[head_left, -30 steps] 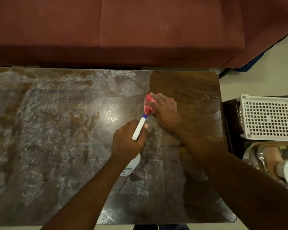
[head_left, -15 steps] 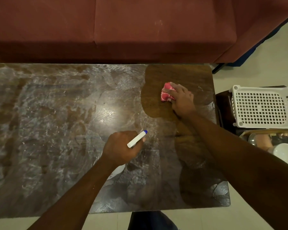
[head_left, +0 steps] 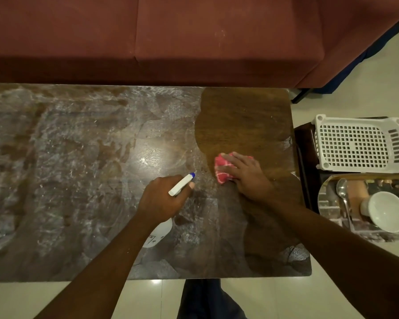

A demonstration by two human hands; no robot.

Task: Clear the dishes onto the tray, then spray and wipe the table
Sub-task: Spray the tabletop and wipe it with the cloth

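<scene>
A pink cloth (head_left: 222, 169) lies on the white-streaked table (head_left: 78, 157), near its right end.

Count: one table (head_left: 78, 157), one spray bottle (head_left: 181, 186), one cloth (head_left: 222, 173), one tray (head_left: 327, 210), one bowl (head_left: 387, 211), one spoon (head_left: 342, 187), one basket (head_left: 355, 143), one sofa (head_left: 194, 38).

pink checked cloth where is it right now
Head view: the pink checked cloth lies right of centre on the dark wooden table, pressed under the right hand, just right of the white spray bottle that the left hand grips.

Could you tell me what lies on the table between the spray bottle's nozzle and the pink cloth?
In the head view, only bare table, filmed whitish, separates spray bottle nozzle and cloth.
</scene>
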